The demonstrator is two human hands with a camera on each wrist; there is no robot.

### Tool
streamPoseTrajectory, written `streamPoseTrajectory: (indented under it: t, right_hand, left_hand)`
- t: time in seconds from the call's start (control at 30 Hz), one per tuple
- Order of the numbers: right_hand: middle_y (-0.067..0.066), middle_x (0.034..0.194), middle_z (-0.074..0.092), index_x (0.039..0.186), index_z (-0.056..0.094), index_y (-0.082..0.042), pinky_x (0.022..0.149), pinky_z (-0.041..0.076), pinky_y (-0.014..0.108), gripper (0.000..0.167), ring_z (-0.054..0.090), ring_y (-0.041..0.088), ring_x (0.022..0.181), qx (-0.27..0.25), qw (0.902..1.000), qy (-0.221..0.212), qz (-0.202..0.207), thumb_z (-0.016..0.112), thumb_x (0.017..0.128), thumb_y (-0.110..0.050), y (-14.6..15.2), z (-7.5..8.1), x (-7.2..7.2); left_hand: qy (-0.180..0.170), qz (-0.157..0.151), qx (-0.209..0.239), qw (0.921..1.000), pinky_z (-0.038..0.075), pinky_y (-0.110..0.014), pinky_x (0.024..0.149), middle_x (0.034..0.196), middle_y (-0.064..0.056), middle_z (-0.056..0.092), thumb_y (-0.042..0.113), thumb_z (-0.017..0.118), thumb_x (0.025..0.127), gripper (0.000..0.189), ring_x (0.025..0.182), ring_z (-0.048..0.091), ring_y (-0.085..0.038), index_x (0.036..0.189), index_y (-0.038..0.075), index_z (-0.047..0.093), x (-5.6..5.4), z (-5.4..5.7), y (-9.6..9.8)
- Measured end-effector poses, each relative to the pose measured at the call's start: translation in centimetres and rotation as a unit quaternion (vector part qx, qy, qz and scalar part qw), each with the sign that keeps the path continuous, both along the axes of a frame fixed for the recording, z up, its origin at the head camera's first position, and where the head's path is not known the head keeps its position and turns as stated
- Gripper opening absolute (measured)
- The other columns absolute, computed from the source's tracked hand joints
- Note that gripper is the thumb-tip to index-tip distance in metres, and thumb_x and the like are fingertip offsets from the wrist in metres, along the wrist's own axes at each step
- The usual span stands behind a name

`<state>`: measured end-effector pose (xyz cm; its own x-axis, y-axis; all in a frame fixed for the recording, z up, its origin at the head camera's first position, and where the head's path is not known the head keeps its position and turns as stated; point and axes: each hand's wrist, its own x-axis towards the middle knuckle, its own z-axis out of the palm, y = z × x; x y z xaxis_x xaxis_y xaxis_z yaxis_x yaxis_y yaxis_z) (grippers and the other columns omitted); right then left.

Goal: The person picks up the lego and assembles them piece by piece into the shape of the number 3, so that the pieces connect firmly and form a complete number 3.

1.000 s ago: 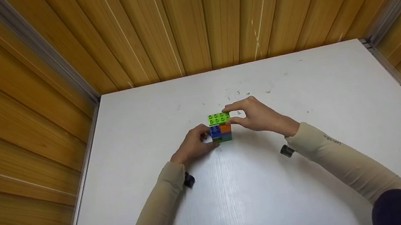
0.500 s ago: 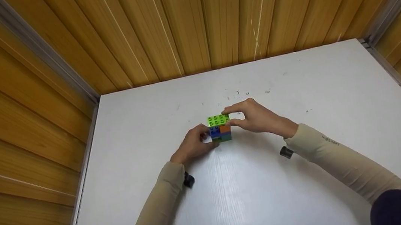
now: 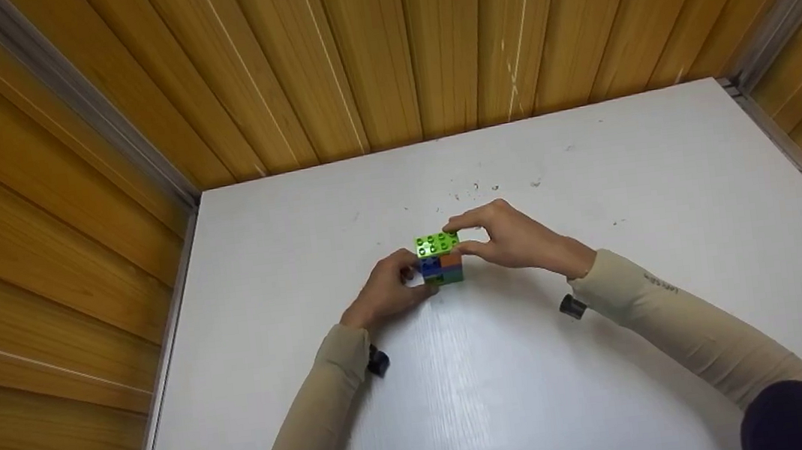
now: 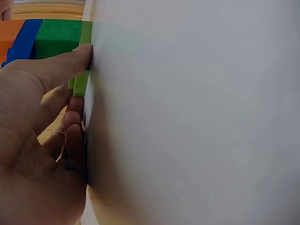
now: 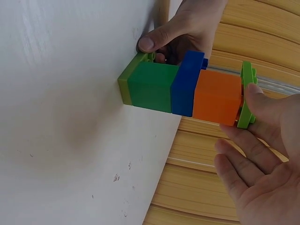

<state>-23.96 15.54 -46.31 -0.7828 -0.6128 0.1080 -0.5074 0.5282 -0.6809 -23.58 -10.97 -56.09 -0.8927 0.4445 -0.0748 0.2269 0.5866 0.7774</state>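
Note:
A stack of toy building bricks stands on the white table (image 3: 423, 419). From the bottom up it has a lime-green plate (image 5: 124, 90), a dark green brick (image 5: 152, 87), a wider blue plate (image 5: 186, 88) and an orange brick (image 5: 216, 97). My left hand (image 3: 387, 287) pinches the bottom plate at its left end, thumb at the near side. With thumb and index finger, my right hand (image 3: 517, 236) pinches a second lime-green plate (image 5: 245, 75) right over the orange brick; a narrow gap with studs shows between them. The other right fingers extend loosely.
Yellow wood-look panels (image 3: 374, 54) rise behind the table and at both sides. Small dark marks (image 3: 476, 186) speckle the tabletop beyond the stack. A black wrist camera (image 3: 377, 362) hangs by the left sleeve, another black camera (image 3: 572, 306) by the right.
My right hand has lowered the upper lime-green plate slightly toward the orange brick, covering more of the blue plate's studs in the head view. The left hand has stayed in place.

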Motion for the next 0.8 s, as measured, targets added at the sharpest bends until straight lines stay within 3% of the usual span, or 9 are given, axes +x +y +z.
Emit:
streamPoseTrajectory:
  t: [0.4, 0.8]
  right_hand:
    - [0.014, 0.141, 0.07, 0.134, 0.075, -0.008, 0.113, 0.049, 0.053, 0.037, 0.065, 0.033, 0.134, 0.02, 0.9998, -0.002, -0.005, 0.078, 0.099, -0.019, -0.16, 0.0, 0.11]
    - [0.014, 0.129, 0.076, 0.127, 0.077, -0.004, 0.106, 0.055, 0.053, 0.032, 0.072, 0.032, 0.122, 0.014, 0.9988, 0.043, 0.016, 0.08, 0.097, -0.015, -0.37, 0.09, 0.05]
  left_hand:
    - [-0.001, 0.0, 0.0, 1.0, 0.049, -0.035, 0.091, 0.113, 0.0, 0.066, 0.02, 0.086, 0.091, 0.036, 0.101, 0.056, -0.018, 0.126, 0.017, 0.076, 0.05, -0.01, -0.04]
    - [-0.004, 0.003, 0.0, 1.0, 0.047, -0.035, 0.086, 0.108, -0.002, 0.063, 0.02, 0.086, 0.091, 0.034, 0.096, 0.054, -0.019, 0.123, 0.015, 0.075, 0.03, 0.21, -0.01]
